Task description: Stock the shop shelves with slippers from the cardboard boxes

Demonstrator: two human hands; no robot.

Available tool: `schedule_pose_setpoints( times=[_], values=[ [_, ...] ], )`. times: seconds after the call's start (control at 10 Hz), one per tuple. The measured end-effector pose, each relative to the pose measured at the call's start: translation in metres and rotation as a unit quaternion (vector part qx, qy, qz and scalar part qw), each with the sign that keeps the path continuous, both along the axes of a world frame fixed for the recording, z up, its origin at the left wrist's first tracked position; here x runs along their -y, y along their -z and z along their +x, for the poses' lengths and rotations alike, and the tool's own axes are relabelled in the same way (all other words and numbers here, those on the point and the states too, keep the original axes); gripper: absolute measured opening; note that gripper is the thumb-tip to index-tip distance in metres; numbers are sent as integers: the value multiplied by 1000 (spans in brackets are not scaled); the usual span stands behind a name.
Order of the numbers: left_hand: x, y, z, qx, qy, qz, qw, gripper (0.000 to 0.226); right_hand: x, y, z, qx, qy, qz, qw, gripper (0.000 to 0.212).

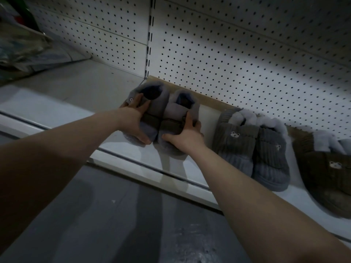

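Observation:
A pair of grey furry slippers with a brown band sits on the white shelf, heels toward the pegboard. My left hand grips the left slipper from its outer side, thumb near the toe, fingers by the opening. My right hand grips the right slipper, thumb across its toe and fingers curled over its outer edge. The two slippers touch side by side. No cardboard box is in view.
To the right on the same shelf stand a grey ribbed pair with bear badges and a brown ribbed pair. A white pegboard wall backs the shelf. Wrapped goods lie at the far left. A dark floor lies below.

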State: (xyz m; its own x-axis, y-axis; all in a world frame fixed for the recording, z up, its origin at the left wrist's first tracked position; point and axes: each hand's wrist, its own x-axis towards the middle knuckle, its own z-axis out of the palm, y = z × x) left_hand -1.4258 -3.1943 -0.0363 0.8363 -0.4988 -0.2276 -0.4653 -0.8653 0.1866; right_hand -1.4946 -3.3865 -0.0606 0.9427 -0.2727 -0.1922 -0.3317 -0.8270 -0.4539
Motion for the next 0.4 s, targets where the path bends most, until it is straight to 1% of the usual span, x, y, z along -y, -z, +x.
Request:
schedule_pose_setpoints(
  times=[0.1, 0.3, 0.4],
  values=[
    [2, -1, -3, 5, -4, 7, 1000, 140, -2, -1, 0, -2, 8, 0, 1000, 114],
    [4, 3, 3, 11, -21, 16, 1000, 142, 1, -3, -1, -13, -2, 5, 1000, 120],
    [8, -1, 3, 35, -22, 17, 999, 140, 5, -6, -5, 6, -2, 20, 1000, 115]
  ],
)
